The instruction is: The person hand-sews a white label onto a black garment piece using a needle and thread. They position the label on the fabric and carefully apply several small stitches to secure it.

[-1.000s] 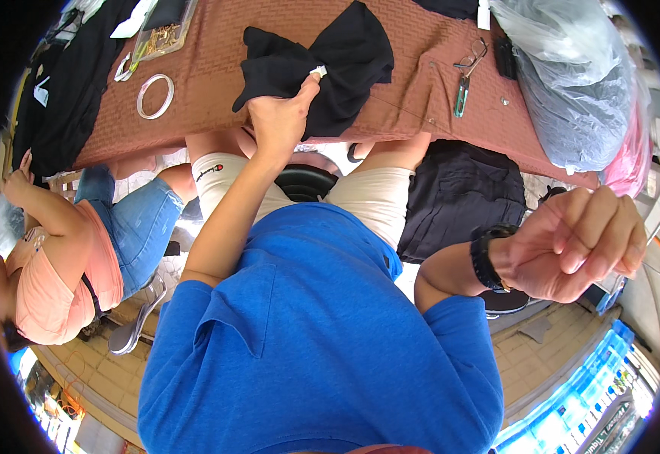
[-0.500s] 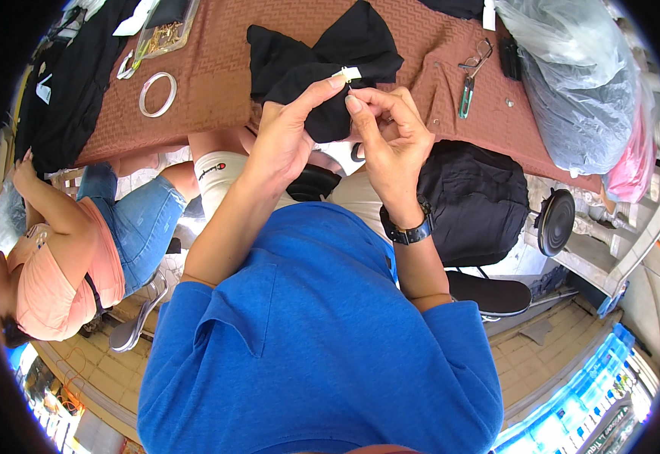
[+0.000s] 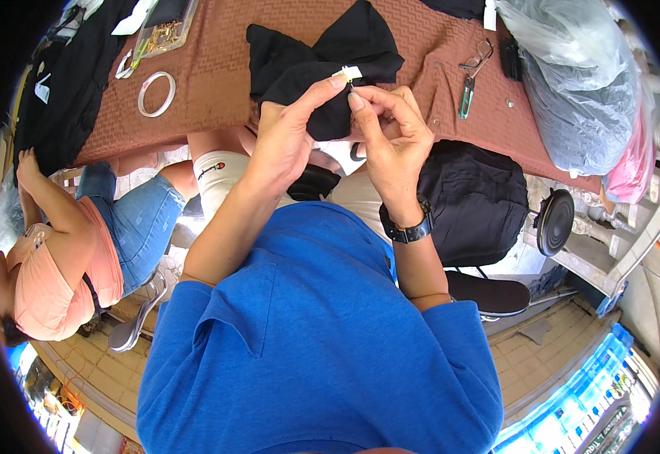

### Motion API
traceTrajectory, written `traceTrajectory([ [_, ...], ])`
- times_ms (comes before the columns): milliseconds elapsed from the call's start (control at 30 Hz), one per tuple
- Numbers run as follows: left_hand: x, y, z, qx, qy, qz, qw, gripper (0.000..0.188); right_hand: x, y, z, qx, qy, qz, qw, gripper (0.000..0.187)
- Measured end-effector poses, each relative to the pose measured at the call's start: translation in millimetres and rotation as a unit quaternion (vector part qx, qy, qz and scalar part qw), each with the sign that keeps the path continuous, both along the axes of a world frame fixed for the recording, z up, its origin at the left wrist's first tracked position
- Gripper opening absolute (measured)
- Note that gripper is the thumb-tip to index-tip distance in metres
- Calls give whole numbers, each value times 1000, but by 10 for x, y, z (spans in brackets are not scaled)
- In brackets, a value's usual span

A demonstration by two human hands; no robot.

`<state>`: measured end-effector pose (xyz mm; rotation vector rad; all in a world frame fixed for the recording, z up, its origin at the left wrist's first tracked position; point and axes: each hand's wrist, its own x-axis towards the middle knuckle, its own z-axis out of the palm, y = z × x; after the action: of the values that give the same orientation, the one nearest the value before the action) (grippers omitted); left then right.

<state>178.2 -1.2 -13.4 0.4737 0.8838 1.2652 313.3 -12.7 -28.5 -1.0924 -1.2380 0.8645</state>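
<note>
Black garment (image 3: 322, 68) lies bunched on the brown counter (image 3: 216, 83); your left hand (image 3: 288, 140) pinches its small white tag (image 3: 347, 73), and your right hand (image 3: 390, 132) closes fingertips beside it; next likely needs steady, fine fingerwork

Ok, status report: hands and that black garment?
Left hand grips black garment, white tag at thumb. Right hand pinching beside tag. Scissors lie apart on brown tablecloth.

both hands meet over the near edge of the brown patterned tablecloth (image 3: 216, 83). left hand (image 3: 284, 140) grips a black fabric garment (image 3: 322, 60), pinching its small white label (image 3: 347, 73); right hand (image 3: 390, 132) fingertips touch just below it. teal-handled scissors (image 3: 470, 79) lie further right.
</note>
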Motion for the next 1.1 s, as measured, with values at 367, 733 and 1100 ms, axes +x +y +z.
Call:
traceTrajectory([
  [367, 30, 8, -54, -6, 17, 19, 1000, 21, -34, 0, 7, -39, 49, 6, 998, 12],
  [733, 15, 17, -98, 2, 45, 32, 998, 20, -55, 15, -42, -96, 137, 44, 985, 10],
  [1100, 21, 47, -215, 110, 143, 62, 982, 12, 141, 267, 201, 91, -223, 53, 969, 17],
])
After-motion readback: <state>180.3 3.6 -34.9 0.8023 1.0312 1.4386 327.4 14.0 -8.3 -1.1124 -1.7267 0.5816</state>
